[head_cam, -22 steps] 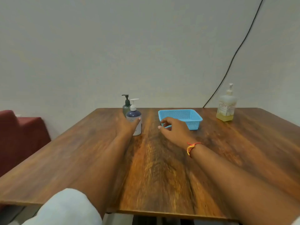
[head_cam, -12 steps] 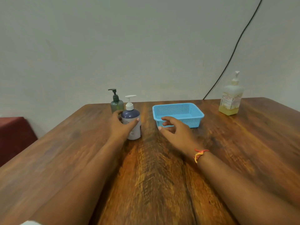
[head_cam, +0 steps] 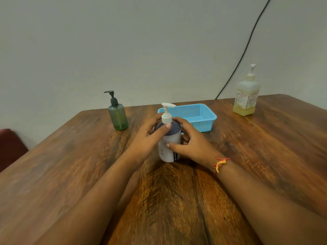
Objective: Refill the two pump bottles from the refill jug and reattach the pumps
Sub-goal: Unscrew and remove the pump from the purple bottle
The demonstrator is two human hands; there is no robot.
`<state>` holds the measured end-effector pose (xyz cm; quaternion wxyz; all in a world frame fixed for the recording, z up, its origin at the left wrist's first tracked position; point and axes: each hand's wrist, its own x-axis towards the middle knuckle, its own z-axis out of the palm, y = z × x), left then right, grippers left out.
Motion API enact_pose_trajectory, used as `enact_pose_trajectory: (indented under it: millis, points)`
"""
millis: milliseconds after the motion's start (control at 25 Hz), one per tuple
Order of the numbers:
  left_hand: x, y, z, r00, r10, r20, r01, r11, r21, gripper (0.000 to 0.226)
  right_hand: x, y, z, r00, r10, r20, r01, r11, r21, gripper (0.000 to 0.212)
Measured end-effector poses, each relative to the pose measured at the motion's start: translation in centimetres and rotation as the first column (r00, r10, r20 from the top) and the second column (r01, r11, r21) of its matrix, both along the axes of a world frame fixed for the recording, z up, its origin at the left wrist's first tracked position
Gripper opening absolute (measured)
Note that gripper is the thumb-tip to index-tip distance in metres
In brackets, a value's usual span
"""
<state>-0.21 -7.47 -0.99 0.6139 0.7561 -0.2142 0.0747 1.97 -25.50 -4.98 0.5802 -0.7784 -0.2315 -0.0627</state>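
Pump bottle: a white plastic pump bottle with a dark blue upper part [head_cam: 169,154] stands upright on the table, at the centre, in front of the basket.
Pump: the white pump head [head_cam: 166,114] is seated on the bottle neck, spout pointing right.
Left hand: the left hand [head_cam: 146,140] grips the bottle's upper part from the left, thumb on the dark shoulder just below the pump collar.
Right hand: the right hand [head_cam: 193,147] grips the bottle body from the right, thumb across the white front.
Wrist: a red and yellow thread band [head_cam: 220,163] circles the right wrist.
Basket: a light blue perforated plastic basket [head_cam: 200,119] sits just behind the held bottle.
Second bottle: a translucent green pump bottle with a dark pump [head_cam: 118,117] stands upright to the left, apart from the hands.
Refill container: a clear square bottle holding a low level of yellow liquid [head_cam: 246,98], white pump fitted, stands at the far right.
Table: a brown wooden table [head_cam: 265,147] carries all items.
Wall: a black cable [head_cam: 244,52] runs diagonally down the pale wall.
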Motion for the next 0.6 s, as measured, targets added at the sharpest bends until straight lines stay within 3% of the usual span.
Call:
enact_pose_trajectory:
  millis: [400, 600]
  points:
    - [0.1, -1.7, 0.6, 0.982, 0.186, -0.024, -0.187, 0.974, -0.13, 0.02, -0.7, 0.2, 0.8, 0.985, -0.116, 0.131, 0.127, 0.989, -0.074, 0.08]
    - [0.2, -2.6, 0.4, 0.949, 0.304, -0.081, -0.314, 0.909, -0.272, 0.023, -1.0, 0.5, 1.1, 0.983, -0.127, 0.133, 0.137, 0.988, -0.074, 0.077]
